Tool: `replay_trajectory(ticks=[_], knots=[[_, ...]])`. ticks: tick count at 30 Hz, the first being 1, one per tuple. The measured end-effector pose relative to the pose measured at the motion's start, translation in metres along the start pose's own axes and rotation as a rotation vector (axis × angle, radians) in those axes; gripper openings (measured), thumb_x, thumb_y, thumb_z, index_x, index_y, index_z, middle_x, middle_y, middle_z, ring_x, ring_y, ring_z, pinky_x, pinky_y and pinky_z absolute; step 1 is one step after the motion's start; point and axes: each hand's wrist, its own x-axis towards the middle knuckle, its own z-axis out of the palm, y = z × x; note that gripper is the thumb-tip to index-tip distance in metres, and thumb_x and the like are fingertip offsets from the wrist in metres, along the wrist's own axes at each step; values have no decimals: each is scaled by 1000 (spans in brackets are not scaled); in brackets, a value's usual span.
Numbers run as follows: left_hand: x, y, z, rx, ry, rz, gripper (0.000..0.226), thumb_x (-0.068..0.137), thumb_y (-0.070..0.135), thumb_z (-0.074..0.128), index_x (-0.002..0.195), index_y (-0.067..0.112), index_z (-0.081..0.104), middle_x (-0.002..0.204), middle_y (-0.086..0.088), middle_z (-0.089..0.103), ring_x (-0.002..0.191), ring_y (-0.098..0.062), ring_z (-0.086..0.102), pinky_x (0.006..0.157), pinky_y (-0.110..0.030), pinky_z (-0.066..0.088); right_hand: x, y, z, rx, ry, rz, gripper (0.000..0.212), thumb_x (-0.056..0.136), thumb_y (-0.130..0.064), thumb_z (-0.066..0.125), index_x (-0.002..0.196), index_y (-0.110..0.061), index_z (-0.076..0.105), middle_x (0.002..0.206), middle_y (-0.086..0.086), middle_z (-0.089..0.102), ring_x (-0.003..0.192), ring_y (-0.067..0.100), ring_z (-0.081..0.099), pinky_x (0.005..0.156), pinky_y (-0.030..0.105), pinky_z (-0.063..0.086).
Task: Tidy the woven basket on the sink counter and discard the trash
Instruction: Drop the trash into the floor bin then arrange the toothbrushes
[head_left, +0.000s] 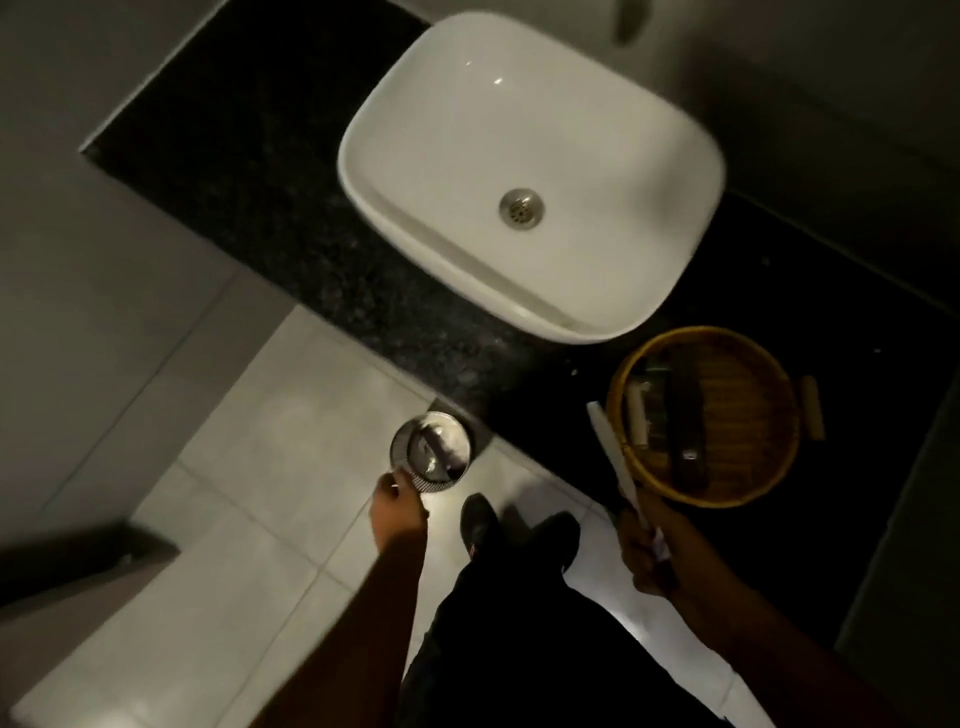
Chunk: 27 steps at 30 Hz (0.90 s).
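A round woven basket (748, 415) sits on the dark counter to the right of the sink, holding a dark flat packet and a pale tube-like item. My right hand (654, 551) is closed around a long white wrapped stick (615, 457) that points up past the basket's left rim. On the floor below the counter edge stands a small metal trash bin (431, 457) with crumpled waste inside. My left hand (397, 512) reaches down to the bin's near rim, fingers curled at its edge; whether it grips the rim is unclear.
A white vessel sink (530, 176) with a metal drain stands on the black granite counter (249, 171). My dark shoes (480, 519) rest on the pale floor tiles just right of the bin. A grey wall lies left.
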Motion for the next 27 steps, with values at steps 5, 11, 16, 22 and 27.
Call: replay_trajectory(ticks=[5, 11, 16, 22, 27], knots=[[-89, 29, 30, 226, -53, 1113, 28, 115, 31, 41, 121, 16, 64, 122, -8, 68, 118, -26, 66, 102, -43, 50, 11, -21, -35, -227, 242, 13, 32, 96, -34, 73, 71, -18, 61, 72, 8, 65, 48, 8, 65, 51, 21, 47], [-162, 54, 118, 910, -589, 1782, 49, 103, 24, 50, 150, 27, 63, 141, 6, 71, 136, -19, 66, 122, -47, 29, -6, -44, -87, -296, 283, -134, 36, 76, -62, 79, 93, -30, 73, 81, -5, 78, 67, 11, 77, 65, 33, 65], [-170, 60, 166, 1139, -809, 1752, 66, 95, 22, 61, 160, 24, 51, 130, -1, 78, 124, -28, 72, 117, -45, 40, 5, -75, -116, -193, 354, -106, 24, 101, -29, 61, 79, -19, 61, 83, 8, 69, 74, 23, 67, 76, 35, 59], [-196, 64, 216, 694, -949, 766, 32, 111, 25, 53, 135, 13, 72, 120, -7, 77, 119, -31, 73, 110, -53, 56, -3, -70, -161, 155, 354, -140, 46, 103, -53, 53, 113, -14, 77, 108, 10, 77, 103, 28, 71, 89, 41, 59], [-203, 65, 261, 599, -806, 389, 33, 113, 24, 54, 134, 5, 72, 135, -15, 72, 125, -34, 69, 95, -39, 60, -1, -52, -177, 184, 320, -223, 29, 103, -34, 63, 116, -9, 74, 103, 6, 76, 87, 18, 72, 64, 25, 57]])
